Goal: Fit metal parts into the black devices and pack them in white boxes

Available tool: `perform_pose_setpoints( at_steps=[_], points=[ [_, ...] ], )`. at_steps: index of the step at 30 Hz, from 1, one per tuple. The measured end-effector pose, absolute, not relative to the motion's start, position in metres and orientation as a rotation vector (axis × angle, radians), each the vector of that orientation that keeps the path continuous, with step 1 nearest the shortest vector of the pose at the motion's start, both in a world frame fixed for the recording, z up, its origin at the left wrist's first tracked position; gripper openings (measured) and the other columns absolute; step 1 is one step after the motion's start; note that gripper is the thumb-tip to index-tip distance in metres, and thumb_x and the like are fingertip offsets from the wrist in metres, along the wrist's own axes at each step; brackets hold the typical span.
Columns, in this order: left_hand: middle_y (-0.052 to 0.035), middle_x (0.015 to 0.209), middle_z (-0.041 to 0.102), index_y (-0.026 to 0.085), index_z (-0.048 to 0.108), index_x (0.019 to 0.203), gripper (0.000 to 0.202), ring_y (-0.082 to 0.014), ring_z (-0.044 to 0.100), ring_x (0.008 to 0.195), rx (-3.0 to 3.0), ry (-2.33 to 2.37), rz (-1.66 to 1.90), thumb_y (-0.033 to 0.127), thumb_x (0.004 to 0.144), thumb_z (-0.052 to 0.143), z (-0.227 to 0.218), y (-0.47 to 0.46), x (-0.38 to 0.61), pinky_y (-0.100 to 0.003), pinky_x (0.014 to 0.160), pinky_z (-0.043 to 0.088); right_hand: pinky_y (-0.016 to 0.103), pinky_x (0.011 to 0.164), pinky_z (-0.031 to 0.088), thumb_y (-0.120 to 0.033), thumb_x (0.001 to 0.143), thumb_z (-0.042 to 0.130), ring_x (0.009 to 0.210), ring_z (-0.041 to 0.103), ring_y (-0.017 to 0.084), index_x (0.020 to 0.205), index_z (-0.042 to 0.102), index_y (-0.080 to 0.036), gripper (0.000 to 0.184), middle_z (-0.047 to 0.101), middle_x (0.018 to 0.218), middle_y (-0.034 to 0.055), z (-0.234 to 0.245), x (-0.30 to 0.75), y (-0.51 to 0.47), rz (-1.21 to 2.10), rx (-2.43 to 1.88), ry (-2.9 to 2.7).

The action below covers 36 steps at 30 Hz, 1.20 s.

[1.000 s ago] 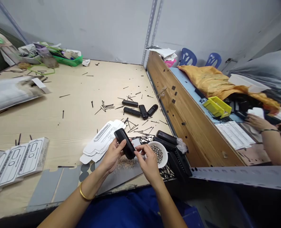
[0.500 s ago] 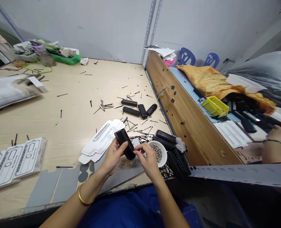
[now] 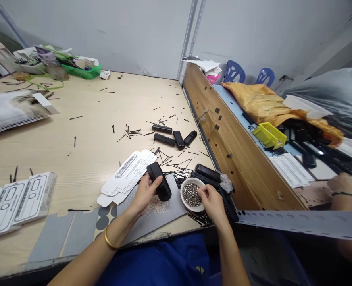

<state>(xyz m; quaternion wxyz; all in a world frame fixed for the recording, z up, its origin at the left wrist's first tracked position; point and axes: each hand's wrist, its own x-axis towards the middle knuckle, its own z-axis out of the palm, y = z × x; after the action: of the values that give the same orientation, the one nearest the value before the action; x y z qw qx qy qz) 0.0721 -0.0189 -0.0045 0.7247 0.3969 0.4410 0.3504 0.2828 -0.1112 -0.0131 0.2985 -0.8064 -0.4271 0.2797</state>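
My left hand (image 3: 147, 195) is closed around a black oblong case with a textured face (image 3: 159, 182), held tilted above a grey sheet (image 3: 170, 212). Small tan crumbs (image 3: 159, 207) lie on that sheet below it. My right hand (image 3: 213, 202) reaches over the rim of a white bowl (image 3: 184, 203) filled with small shiny metal pieces (image 3: 193, 194). Its thumb and forefinger are pinched together at the pieces; what is between them is too small to make out. Beside the left hand lies a stack of flat white printed cartons (image 3: 125, 174).
Several black cases (image 3: 179, 140) and thin black sticks (image 3: 128, 133) lie scattered on the table. More black cases (image 3: 207, 172) border the bowl. White boxes (image 3: 34, 196) stand at left. A wooden partition (image 3: 223, 143) rises at right, with a co-worker's hand (image 3: 345, 186) beyond it.
My right hand has left the black case and moved right to the bowl of metal pieces. My left hand still holds the case, shifted slightly right.
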Motion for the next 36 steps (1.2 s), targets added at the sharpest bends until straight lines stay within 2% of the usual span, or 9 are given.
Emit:
perform_pose_setpoints(
  at_steps=[6, 9, 11, 14, 19, 22, 27, 32, 36],
  points=[
    [-0.0172, 0.11, 0.064, 0.009, 0.049, 0.132, 0.073, -0.0302, 0.061, 0.099, 1.402, 1.223, 0.648, 0.047, 0.073, 0.07, -0.02, 0.002, 0.077, -0.042, 0.088, 0.047, 0.032, 0.076, 0.033, -0.036, 0.087, 0.047, 0.084, 0.047, 0.02, 0.076, 0.054, -0.016, 0.023, 0.054, 0.085, 0.0081, -0.014, 0.286, -0.105, 0.279, -2.317, -1.34],
    [-0.0173, 0.109, 0.064, 0.012, 0.052, 0.133, 0.062, -0.0318, 0.06, 0.099, 1.658, 1.378, 0.56, 0.047, 0.083, 0.059, -0.015, 0.014, 0.046, -0.044, 0.087, 0.045, 0.033, 0.081, 0.037, -0.029, 0.088, 0.043, 0.09, 0.05, 0.02, 0.096, 0.057, -0.017, 0.019, 0.057, 0.099, 0.0103, -0.008, 0.251, -0.075, 0.385, -2.02, -1.405],
    [-0.0191, 0.121, 0.058, 0.011, 0.051, 0.134, 0.059, -0.0351, 0.051, 0.114, 1.868, 1.56, 0.57, 0.042, 0.084, 0.056, -0.014, 0.024, 0.017, -0.047, 0.095, 0.04, 0.033, 0.083, 0.038, -0.027, 0.089, 0.044, 0.091, 0.051, 0.019, 0.09, 0.057, -0.018, 0.016, 0.06, 0.094, 0.0082, -0.003, 0.221, -0.045, 0.523, -1.906, -1.542],
    [-0.022, 0.133, 0.047, 0.008, 0.041, 0.139, 0.073, -0.0381, 0.04, 0.125, 2.028, 1.725, 0.361, 0.035, 0.076, 0.065, -0.018, 0.036, -0.017, -0.047, 0.102, 0.033, 0.034, 0.087, 0.038, -0.028, 0.089, 0.048, 0.094, 0.052, 0.019, 0.084, 0.06, -0.018, 0.017, 0.063, 0.091, 0.0082, -0.001, 0.176, 0.008, 0.659, -1.824, -1.792],
    [-0.0208, 0.122, 0.048, 0.007, 0.031, 0.145, 0.091, -0.0362, 0.045, 0.114, 2.02, 1.776, 0.189, 0.044, 0.07, 0.07, -0.023, 0.027, -0.021, -0.041, 0.091, 0.041, 0.042, 0.1, 0.034, -0.03, 0.075, 0.069, 0.12, 0.046, 0.028, 0.111, 0.057, -0.009, 0.043, 0.053, 0.123, 0.0218, -0.016, 0.138, 0.081, 0.775, -2.126, -1.826],
    [-0.0203, 0.114, 0.048, 0.006, 0.036, 0.143, 0.095, -0.0373, 0.047, 0.109, 2.02, 1.78, 0.174, 0.047, 0.066, 0.074, -0.019, 0.022, -0.018, -0.041, 0.085, 0.043, 0.041, 0.096, 0.035, -0.024, 0.07, 0.072, 0.109, 0.053, 0.025, 0.096, 0.06, -0.01, 0.032, 0.058, 0.113, 0.0185, -0.021, 0.142, 0.097, 0.878, -2.116, -1.836],
    [-0.0164, 0.11, 0.053, 0.012, 0.048, 0.136, 0.081, -0.0351, 0.051, 0.107, 1.802, 1.574, 0.526, 0.051, 0.068, 0.07, 0.001, 0.028, -0.03, -0.046, 0.091, 0.042, 0.032, 0.093, 0.035, -0.022, 0.081, 0.057, 0.097, 0.053, 0.014, 0.081, 0.052, -0.018, 0.006, 0.065, 0.09, 0.0015, 0.003, 0.162, 0.078, 0.899, -1.806, -1.911],
    [-0.0137, 0.104, 0.063, 0.016, 0.06, 0.12, 0.066, -0.0289, 0.061, 0.102, 0.738, 0.807, 0.428, 0.052, 0.067, 0.075, 0.024, 0.002, -0.019, -0.041, 0.088, 0.049, 0.028, 0.081, 0.042, -0.032, 0.079, 0.061, 0.081, 0.055, 0.012, 0.071, 0.042, -0.018, 0.024, 0.064, 0.081, 0.001, 0.022, 0.178, 0.046, 1.163, -1.096, -1.602],
    [-0.0143, 0.091, 0.066, 0.01, 0.057, 0.12, 0.071, -0.0205, 0.066, 0.074, 0.578, 0.705, 0.506, 0.052, 0.067, 0.077, 0.023, -0.021, -0.004, -0.032, 0.071, 0.054, 0.025, 0.069, 0.044, -0.039, 0.071, 0.069, 0.07, 0.054, 0.011, 0.069, 0.038, -0.019, 0.036, 0.059, 0.071, -0.0003, 0.018, 0.19, 0.022, 1.413, -0.842, -1.272]
  ],
)
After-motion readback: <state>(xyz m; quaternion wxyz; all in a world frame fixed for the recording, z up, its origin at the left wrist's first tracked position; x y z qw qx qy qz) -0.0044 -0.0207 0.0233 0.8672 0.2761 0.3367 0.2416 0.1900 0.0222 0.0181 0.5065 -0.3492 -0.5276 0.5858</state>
